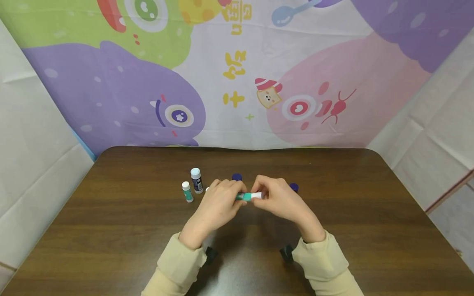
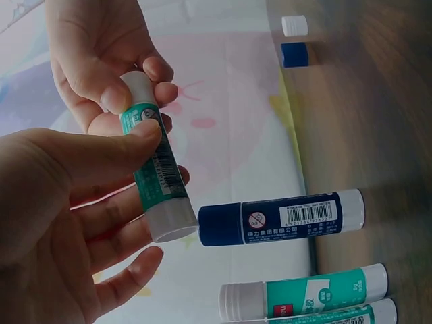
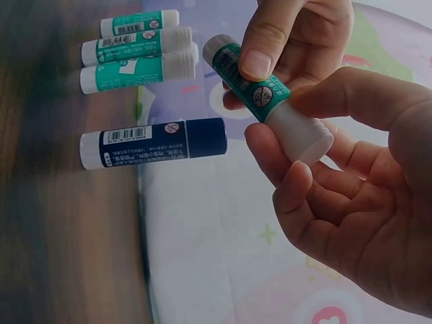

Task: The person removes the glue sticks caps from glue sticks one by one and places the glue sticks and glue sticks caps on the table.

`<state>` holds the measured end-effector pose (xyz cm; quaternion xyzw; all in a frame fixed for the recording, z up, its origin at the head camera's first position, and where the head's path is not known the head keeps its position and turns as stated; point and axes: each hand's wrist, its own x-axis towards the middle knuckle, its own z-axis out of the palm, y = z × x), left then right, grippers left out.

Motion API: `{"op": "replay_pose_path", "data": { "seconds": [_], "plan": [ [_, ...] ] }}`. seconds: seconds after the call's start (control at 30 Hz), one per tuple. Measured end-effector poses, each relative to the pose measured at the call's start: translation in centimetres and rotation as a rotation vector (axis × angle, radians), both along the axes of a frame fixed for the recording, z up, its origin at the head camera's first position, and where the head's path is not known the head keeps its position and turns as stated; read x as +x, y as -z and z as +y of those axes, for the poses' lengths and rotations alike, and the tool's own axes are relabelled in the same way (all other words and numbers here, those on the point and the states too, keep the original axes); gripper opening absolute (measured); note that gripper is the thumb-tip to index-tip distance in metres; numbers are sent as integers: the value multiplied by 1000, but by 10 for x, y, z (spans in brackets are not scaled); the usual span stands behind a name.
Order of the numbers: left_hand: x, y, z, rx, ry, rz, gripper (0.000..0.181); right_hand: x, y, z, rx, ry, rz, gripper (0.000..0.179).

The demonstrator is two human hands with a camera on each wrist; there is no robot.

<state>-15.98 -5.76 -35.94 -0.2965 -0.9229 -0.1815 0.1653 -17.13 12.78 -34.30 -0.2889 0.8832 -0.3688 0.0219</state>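
Observation:
Between my two hands is a green glue stick (image 1: 247, 196) with a white cap (image 3: 298, 131), tilted on a slant. My left hand (image 1: 224, 199) grips its green body, thumb pressed along the label, as the left wrist view shows. At the capped end, my right hand (image 1: 280, 198) pinches the white cap between thumb and fingers. Behind the hands a dark blue glue stick (image 2: 289, 219) stands upright on the table. Green glue sticks with white caps (image 2: 327, 291) stand beside it, mostly hidden by the left hand in the head view.
Left of my left hand stand a small green glue stick (image 1: 187, 192) and a taller navy one with a pale top (image 1: 197, 181). A blue cap (image 1: 293, 187) shows behind the right hand; a white cap (image 2: 295, 25) is near it. A patterned cloth (image 1: 229, 123) hangs behind the table.

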Motion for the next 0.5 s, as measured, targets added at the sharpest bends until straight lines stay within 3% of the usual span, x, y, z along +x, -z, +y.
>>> {"op": "replay_pose_path", "data": {
  "seconds": [0.5],
  "plan": [
    [-1, -2, -2, -10, 0, 5, 22, -1, 0, 3, -24, -21, -41, 10]
  ]
}}
